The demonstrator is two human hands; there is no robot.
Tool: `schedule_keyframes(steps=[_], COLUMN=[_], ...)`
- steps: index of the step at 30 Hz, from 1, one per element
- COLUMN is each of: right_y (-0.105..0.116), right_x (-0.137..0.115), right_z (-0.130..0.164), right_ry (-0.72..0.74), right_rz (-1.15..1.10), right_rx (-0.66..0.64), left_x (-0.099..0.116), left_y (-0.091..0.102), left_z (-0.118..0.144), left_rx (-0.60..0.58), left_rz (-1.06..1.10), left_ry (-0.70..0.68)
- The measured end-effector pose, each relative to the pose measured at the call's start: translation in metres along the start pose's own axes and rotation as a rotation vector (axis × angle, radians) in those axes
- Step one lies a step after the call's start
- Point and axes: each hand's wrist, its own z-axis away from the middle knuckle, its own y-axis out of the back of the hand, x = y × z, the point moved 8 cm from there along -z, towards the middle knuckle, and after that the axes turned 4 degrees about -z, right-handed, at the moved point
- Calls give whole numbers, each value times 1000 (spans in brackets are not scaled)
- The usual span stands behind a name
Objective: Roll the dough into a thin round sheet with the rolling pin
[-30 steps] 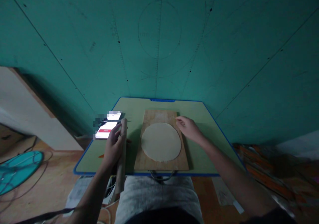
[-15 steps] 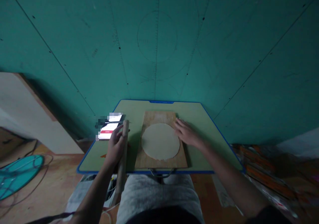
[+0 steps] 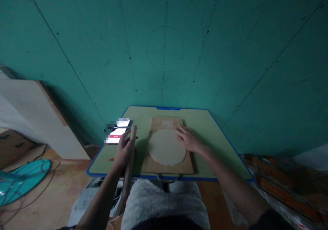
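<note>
A flat round sheet of dough (image 3: 166, 148) lies on a wooden board (image 3: 167, 167) on a small green table with a blue rim (image 3: 217, 148). My right hand (image 3: 188, 139) rests flat with fingers spread on the dough's upper right edge. My left hand (image 3: 124, 149) grips a wooden rolling pin (image 3: 129, 168), held left of the board and pointing away from me, its near end hanging past the table's front edge.
A lit phone (image 3: 116, 134) lies on the table's left back corner, beside the pin's far end. A teal wall (image 3: 164, 45) rises right behind the table. A teal fan (image 3: 20, 178) with cables sits on the floor at left, clutter (image 3: 282, 178) at right.
My right hand has moved left from the board's right edge onto the dough's edge. My left hand keeps hold of the rolling pin. The view has shifted slightly.
</note>
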Motion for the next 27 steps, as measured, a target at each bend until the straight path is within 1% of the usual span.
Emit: schedule_keyframes(steps=[2,3,5,8,11,13,14,15,16,18,20,21,22,23,24,25,27], right_y=[23,32,41,37,28,27,28,29,31,36,41,42,44,45,46,47,48], right_x=[28,40,58,71,76,77,77,78,78,78,77,76,74,73,72,72,72], right_z=[-1,1,10,27,40,43,43,44,44,46,48,49,49,50,50,50,51], right_ry=[-129,-164,-184,-163,-162,-163,-164,-167,-172,-185,-194,-198,-204,-211,-221,-233,-256], right_rz=[43,41,21,-50,-97,-111,-117,-123,-131,-151,-176,-189,-201,-213,-222,-229,-237], right_rx=[141,190,250,312,348,373,385,395,405,431,450,453,452,449,445,444,447], left_x=[0,2,5,6,10,17,22,26,30,35,32,26,18,8,-1,-11,-25], left_y=[0,-1,-5,-21,-40,-43,-39,-29,-14,31,82,103,119,131,138,142,142], left_z=[0,0,0,-2,-9,-20,-27,-34,-43,-59,-71,-75,-80,-84,-86,-89,-92], left_rx=[-6,-7,-14,-29,-8,25,51,86,134,252,369,389,370,344,311,278,237], left_rz=[-19,-57,-190,-406,-546,-629,-662,-692,-720,-771,-812,-825,-830,-830,-822,-807,-764], left_ry=[-19,-39,-82,-87,-66,-74,-79,-80,-74,-34,48,91,134,169,195,211,219])
